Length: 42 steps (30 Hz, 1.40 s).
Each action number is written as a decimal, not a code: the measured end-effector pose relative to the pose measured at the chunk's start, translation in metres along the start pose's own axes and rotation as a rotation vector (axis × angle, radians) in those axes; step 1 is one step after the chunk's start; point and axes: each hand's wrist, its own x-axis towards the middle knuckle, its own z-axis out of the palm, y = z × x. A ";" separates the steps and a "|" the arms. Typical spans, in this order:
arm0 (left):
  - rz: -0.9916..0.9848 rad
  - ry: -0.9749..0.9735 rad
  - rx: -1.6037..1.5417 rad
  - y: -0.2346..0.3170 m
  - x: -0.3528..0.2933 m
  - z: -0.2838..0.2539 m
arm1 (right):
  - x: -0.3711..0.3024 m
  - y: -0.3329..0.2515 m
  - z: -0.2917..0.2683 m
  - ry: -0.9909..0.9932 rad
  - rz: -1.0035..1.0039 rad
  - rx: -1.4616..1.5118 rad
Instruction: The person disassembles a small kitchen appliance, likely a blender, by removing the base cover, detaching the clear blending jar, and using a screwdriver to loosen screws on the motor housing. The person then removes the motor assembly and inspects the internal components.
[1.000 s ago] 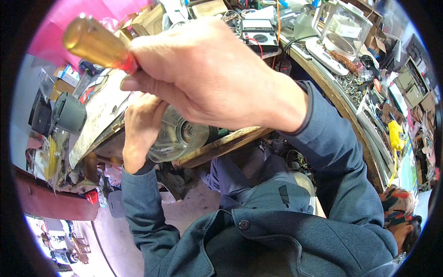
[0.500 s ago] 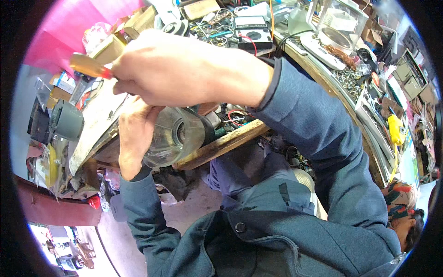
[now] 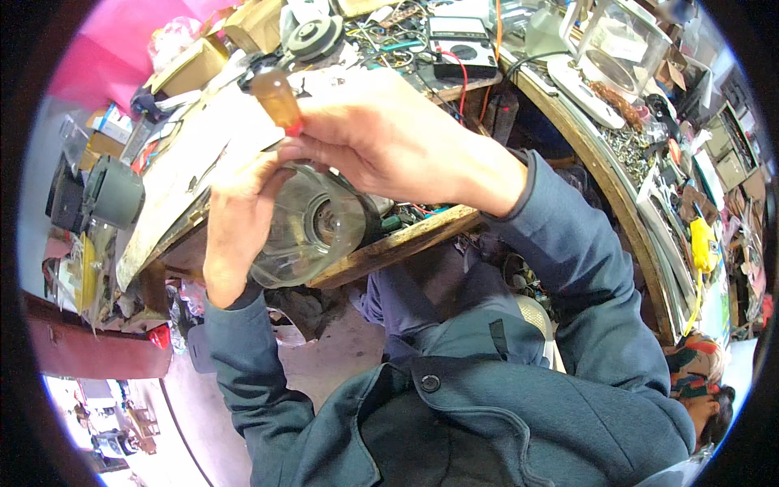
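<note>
A clear blender jar (image 3: pixel 280 272) lies tipped over the wooden bench edge, its round metal-centred bottom facing right. My left hand (image 3: pixel 234 231) is closed round the jar's left side near its handle. Over it my right hand (image 3: pixel 398 138) grips a screwdriver (image 3: pixel 274 96) with an amber handle and a red collar. The handle sticks out up and left of my fingers. Where the screwdriver's tip sits is hidden by my hands, which nearly touch each other.
A small black-and-white meter (image 3: pixel 461 55) with a red lead stands behind, beside a dark round part (image 3: pixel 311 36). Another clear jug (image 3: pixel 625 40) sits at far right. The wooden bench (image 3: pixel 592 146) curves right. A yellow-cased tool (image 3: pixel 701 242) hangs there. Part of a person (image 3: pixel 702 390) shows lower right.
My right hand has moved right, and the screwdriver handle has swung from pointing left to pointing up. My left hand stays on the jar; the view has shifted slightly.
</note>
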 end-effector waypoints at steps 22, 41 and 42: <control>0.021 0.052 -0.031 0.001 -0.001 0.005 | 0.006 -0.012 -0.003 -0.012 0.018 -0.038; 0.033 0.041 -0.066 0.012 0.004 0.003 | -0.049 -0.012 -0.006 0.167 0.130 0.234; 0.031 0.038 -0.059 0.013 0.004 0.001 | -0.049 -0.013 -0.009 0.145 0.113 0.221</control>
